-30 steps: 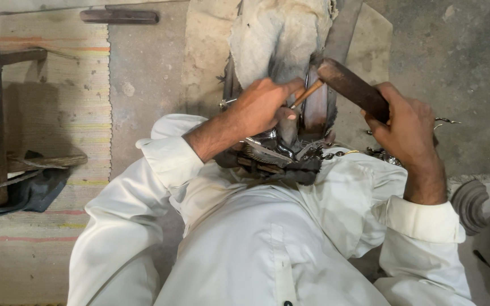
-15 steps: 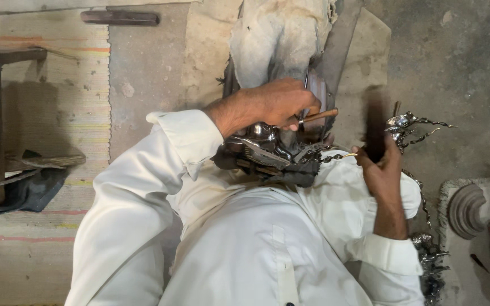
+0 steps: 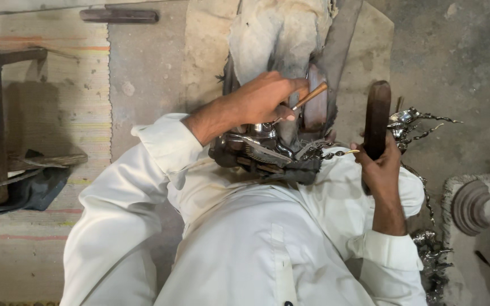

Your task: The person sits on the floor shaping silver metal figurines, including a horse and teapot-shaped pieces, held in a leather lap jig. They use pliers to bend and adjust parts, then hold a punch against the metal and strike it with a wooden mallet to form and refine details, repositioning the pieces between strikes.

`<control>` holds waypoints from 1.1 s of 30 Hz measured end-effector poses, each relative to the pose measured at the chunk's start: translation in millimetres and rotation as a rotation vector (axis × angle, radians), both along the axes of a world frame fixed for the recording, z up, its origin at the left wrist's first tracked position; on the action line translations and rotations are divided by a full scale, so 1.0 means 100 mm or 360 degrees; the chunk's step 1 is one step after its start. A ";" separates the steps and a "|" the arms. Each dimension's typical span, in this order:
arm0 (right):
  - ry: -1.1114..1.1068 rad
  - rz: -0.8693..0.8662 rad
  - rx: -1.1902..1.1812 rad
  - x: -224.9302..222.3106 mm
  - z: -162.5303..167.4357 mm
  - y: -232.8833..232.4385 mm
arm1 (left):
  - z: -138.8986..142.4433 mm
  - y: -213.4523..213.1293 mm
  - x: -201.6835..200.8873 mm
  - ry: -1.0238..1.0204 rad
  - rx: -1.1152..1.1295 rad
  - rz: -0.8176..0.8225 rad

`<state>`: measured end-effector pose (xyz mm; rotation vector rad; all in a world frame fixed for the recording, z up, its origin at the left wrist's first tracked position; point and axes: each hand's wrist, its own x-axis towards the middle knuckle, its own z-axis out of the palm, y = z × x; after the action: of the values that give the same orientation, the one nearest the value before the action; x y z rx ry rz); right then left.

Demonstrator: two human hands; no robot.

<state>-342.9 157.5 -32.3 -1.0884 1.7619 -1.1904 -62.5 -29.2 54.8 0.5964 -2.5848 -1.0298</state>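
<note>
My left hand (image 3: 265, 99) grips a thin chisel-like tool with a wooden handle (image 3: 311, 95), its tip pressed onto a shiny ornate metal piece (image 3: 267, 150) that lies in my lap. My right hand (image 3: 378, 167) holds a dark wooden mallet (image 3: 376, 116) upright, to the right of the metal piece and apart from the chisel. Both arms are in white sleeves. The chisel's tip is hidden by my left hand.
A dirty cloth over a block (image 3: 282, 34) stands just beyond the metal piece. More silvery metal ornaments (image 3: 412, 122) lie on the concrete floor at right. A wooden stick (image 3: 119, 15) lies at top left, a striped mat (image 3: 41, 85) at left, a round ribbed object (image 3: 472, 207) at right.
My right hand swung the mallet down and away from the chisel, then raised it upright at the right. My left hand kept the chisel on the metal piece.
</note>
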 end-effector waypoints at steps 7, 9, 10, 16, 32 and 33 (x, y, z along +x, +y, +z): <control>0.0872 0.0260 -0.0154 -0.05 0.59 -0.32 | 0.08 0.14 0.12 0.0085 -0.0063 0.0096; 0.1396 0.0477 -0.0070 -0.10 0.84 -0.40 | 0.07 0.20 0.12 0.0025 -0.0070 0.0154; 0.1408 0.0485 -0.0040 -0.11 0.94 -0.43 | 0.07 0.23 0.12 -0.0007 -0.0070 0.0185; 0.1762 0.0716 -0.0166 -0.03 1.33 -0.68 | -0.02 0.39 0.26 0.0235 0.0037 0.0409; 0.1854 0.0892 -0.0184 0.22 1.70 -0.81 | -0.17 0.50 0.30 0.0496 0.0216 0.0721; 0.1788 0.0864 -0.0081 0.19 1.65 -0.80 | -0.15 0.46 0.29 0.0500 0.0218 0.0635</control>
<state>-323.5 77.1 133.0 -2.3535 1.9275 -0.2323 -33.3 16.6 39.8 0.8643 -2.0306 -1.0672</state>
